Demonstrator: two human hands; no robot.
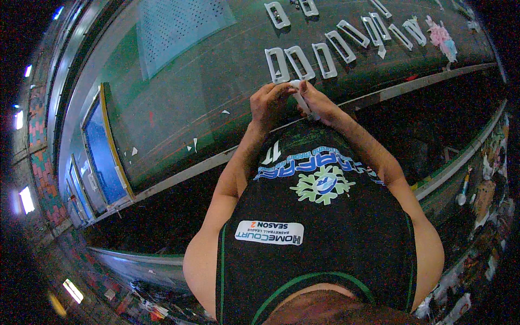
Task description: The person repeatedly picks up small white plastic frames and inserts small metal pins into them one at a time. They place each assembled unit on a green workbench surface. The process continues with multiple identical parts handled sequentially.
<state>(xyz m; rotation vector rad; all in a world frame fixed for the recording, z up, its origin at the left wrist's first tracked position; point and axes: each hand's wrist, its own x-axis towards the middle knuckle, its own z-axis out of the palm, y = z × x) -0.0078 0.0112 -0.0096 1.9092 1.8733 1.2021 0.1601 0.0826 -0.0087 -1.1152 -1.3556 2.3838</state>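
Note:
Both my hands meet at the near edge of the dark green table, on a slim white plastic piece [301, 101] that looks like the rectangular frames lying beyond. My left hand [267, 104] pinches its upper end with bent fingers. Along its right side my right hand [320, 104] grips it, thumb up near the top. Part of the piece is covered by my fingers, and its lower end points toward my body. Just past my hands, several white rectangular frames [324, 60] lie in a slanting row; the closest one [273, 67] is right beyond my left fingertips.
Farther back lie more white frames [278, 15]. A perforated light-blue sheet [181, 32] covers the table's far left, and pink and pale-blue cloth [441, 39] sits at the right. Small white scraps [195, 144] dot the near left. A blue panel with a yellowish edge [103, 142] stands left.

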